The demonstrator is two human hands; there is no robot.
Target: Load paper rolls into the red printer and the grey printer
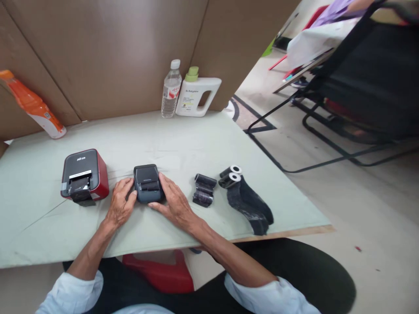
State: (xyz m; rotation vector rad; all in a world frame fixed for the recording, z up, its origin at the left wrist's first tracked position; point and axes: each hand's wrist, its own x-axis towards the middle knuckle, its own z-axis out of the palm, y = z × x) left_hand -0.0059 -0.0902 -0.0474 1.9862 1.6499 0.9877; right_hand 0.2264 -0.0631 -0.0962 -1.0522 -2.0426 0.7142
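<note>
A small dark portable printer (148, 183) lies flat on the table between my two hands. My left hand (121, 200) rests against its left side, with the fingers bent and the thumb near the lower corner. On the opposite side, my right hand (175, 200) presses along the edge, its thumb by the near corner. Both hands hold the device from the sides. Left of them stands a larger red and black printer (84, 176) with a black strip hanging out of its front slot. To the right lie a short curled black strip (204, 190) and two black rolls (230, 178) with white cores and long unrolled tails.
The pale green tabletop (127, 139) meets a brown panel (124, 56) at the back. Along it stand an orange bottle (36, 109), a water bottle (170, 91) and a white detergent jug (193, 98). A black folding chair (366, 78) stands on the floor at right.
</note>
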